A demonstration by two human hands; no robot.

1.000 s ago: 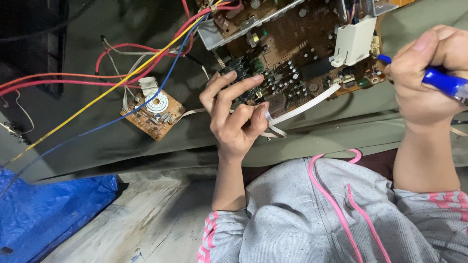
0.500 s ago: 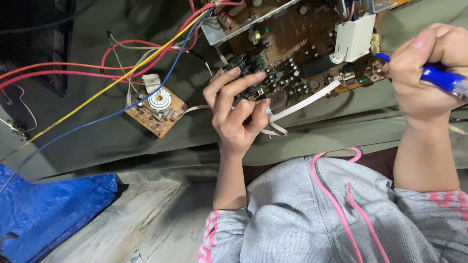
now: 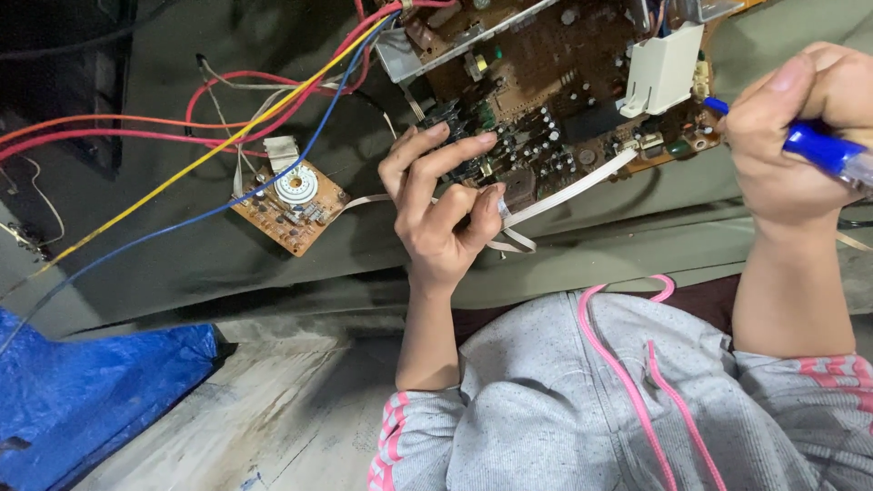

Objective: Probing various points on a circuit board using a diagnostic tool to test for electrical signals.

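A: Item held?
B: White ribbon cable point(image 3: 568, 186), pinched at its end by the left hand point(image 3: 436, 214), its run laid along the brown circuit board point(image 3: 555, 82) just above the pinch.
A: Other hand?
B: The right hand point(image 3: 791, 136) is closed on a blue-handled tool point(image 3: 818, 150), tip set at the board's edge.
A: Step?
B: Judged as cable freeing; a steady pull is called for.

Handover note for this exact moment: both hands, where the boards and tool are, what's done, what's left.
Left hand: fingers on the main board's lower edge, pinching the white ribbon cable.
Right hand: gripping a blue tool, tip at the board's right edge beside the white block.
Small board lies to the left on the green cloth, wired to the main one.
Done: board exposed, tool in position.
Left: whatever the tool does at that edge; no result visible yet.
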